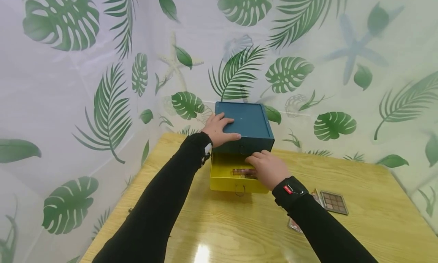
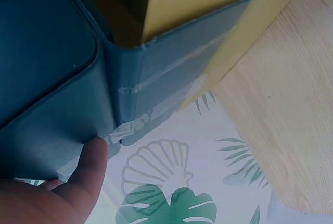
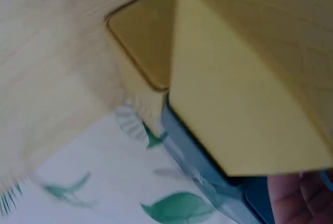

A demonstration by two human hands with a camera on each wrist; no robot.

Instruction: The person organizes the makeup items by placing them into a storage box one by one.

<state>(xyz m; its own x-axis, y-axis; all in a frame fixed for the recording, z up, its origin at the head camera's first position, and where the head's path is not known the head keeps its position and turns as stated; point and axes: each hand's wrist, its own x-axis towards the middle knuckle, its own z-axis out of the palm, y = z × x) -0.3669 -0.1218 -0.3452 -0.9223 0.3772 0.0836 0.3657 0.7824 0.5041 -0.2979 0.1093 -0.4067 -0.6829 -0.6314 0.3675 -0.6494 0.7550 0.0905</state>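
A blue drawer box stands at the table's far edge, and below its dark top part a yellow drawer is pulled out. Fingers spread, my left hand rests on the box's top left edge; the left wrist view has its thumb against the blue side. My right hand bends over the drawer's right side, fingertips inside near the blue box. Beside them in the drawer lie reddish cosmetic tubes. A yellow wall covers much of the right wrist view; I cannot tell whether these fingers hold anything.
Right of the drawer, an eyeshadow palette lies on the wooden table. Another flat pinkish item sits partly under my right sleeve. A ring pull hangs on the drawer front. Leaf-patterned cloth hangs directly behind the box.
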